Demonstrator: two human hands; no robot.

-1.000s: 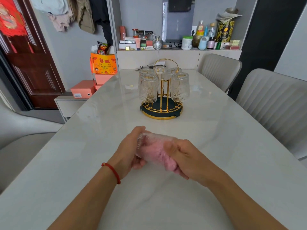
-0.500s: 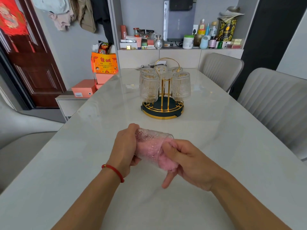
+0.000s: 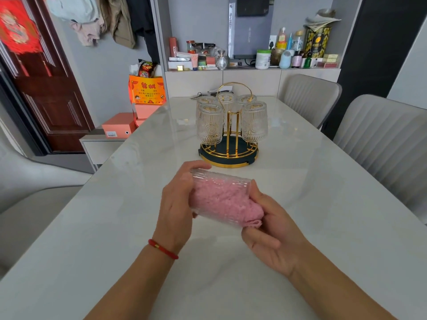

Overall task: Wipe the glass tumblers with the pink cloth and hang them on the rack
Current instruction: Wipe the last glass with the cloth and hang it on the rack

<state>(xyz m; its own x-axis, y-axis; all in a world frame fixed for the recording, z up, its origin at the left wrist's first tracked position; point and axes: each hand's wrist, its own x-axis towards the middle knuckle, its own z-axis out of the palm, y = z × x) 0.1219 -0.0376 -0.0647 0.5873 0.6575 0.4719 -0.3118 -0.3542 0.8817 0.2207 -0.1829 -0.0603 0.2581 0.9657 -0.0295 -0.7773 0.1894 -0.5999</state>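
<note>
A ribbed glass tumbler lies sideways above the table, its base gripped by my left hand. The pink cloth is stuffed inside it and sticks out of the mouth on the right. My right hand pinches the cloth at the rim, fingers partly hidden behind it. Farther back stands the gold rack with a dark round base, and several tumblers hang on it upside down.
The pale marble table runs away from me. Two grey padded chairs line its right side and another sits at the left. A cabinet shelf crowded with bottles and boxes stands behind the table's far end.
The tumbler has turned in my hands and sits slightly higher. My right hand has shifted its hold on the cloth at the mouth, with more cloth now showing outside.
</note>
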